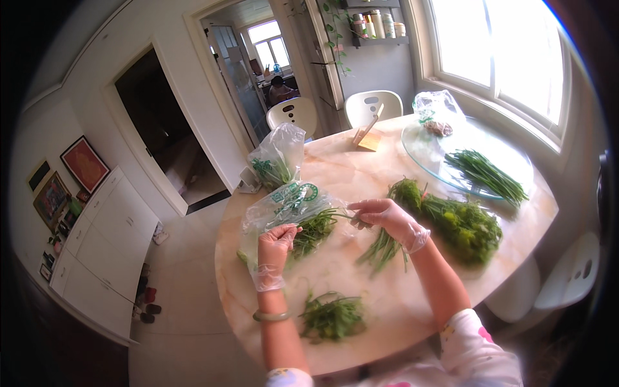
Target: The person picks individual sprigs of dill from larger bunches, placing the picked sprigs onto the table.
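Both hands wear clear plastic gloves. My left hand [276, 246] pinches one end of a thin green stem [338, 213] above a pile of leafy stems [309, 236] lying on a clear plastic bag [290, 205]. The stem's other end is between the fingers of my right hand [382, 220]. Below that hand, loose green stalks [382, 251] lie on the marble-patterned table [271, 290]. A large leafy bunch [459, 227] with a reddish tie lies to the right. Nearest me is a small heap of green leaves and stems [333, 317].
A round glass turntable [416, 164] holds long green stalks [486, 176] and a bag [437, 106]. Another bag of greens [278, 159] stands at the back left, near a propped device [372, 123]. White chairs [373, 107] surround the table. A person [280, 89] is beyond the doorway.
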`<state>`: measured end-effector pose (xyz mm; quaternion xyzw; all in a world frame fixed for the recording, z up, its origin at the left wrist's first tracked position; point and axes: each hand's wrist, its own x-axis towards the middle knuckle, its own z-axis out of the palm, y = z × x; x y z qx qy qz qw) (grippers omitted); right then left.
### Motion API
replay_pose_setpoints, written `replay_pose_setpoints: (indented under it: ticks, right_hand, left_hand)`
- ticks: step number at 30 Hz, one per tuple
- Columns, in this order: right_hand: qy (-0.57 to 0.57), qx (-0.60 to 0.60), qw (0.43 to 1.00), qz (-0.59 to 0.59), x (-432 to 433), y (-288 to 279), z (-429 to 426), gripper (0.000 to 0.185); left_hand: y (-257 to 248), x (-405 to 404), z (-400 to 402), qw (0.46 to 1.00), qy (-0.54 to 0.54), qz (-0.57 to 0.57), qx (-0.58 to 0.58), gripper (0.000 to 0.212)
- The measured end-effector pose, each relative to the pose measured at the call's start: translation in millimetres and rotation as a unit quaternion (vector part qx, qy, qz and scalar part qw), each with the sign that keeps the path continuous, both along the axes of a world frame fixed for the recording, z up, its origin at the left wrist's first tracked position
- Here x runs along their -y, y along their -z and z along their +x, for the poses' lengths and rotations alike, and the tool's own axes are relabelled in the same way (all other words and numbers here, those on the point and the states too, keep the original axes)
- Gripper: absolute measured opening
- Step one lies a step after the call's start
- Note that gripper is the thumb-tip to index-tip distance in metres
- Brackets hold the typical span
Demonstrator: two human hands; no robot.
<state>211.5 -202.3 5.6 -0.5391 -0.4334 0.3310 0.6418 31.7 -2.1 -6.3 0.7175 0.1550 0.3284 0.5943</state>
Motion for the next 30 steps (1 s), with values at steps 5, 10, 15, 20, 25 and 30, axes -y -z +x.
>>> replay_pose_setpoints:
  ticks: [5,10,15,20,25,30]
  right_hand:
    - [0.014,0.054,0.998,0.019,-1,-5,-10,0.043]
    - [0.096,0.185,0.978,0.021,-2,-12,-23,0.047]
    - [0.140,0.274,0.951,0.034,-5,-13,-35,0.039]
    - [0.145,0.293,0.945,0.014,-9,-12,-41,0.033]
    - [0.106,0.296,0.949,0.037,-10,-7,-38,0.026]
    - [0.079,0.308,0.947,0.039,-12,-5,-40,0.022]
  left_hand:
    - [5,-4,1,1.000,-0.008,0.015,-0.026,0.014]
    - [10,-3,3,0.992,-0.019,0.082,-0.089,0.021]
    - [12,-1,4,0.991,0.037,0.106,-0.068,0.039]
    - [-8,17,1,0.990,0.140,0.014,-0.006,0.047]
    - [-12,14,-2,0.992,0.114,-0.043,-0.029,0.029]
    - [-2,8,3,0.996,0.065,-0.016,-0.053,0.008]
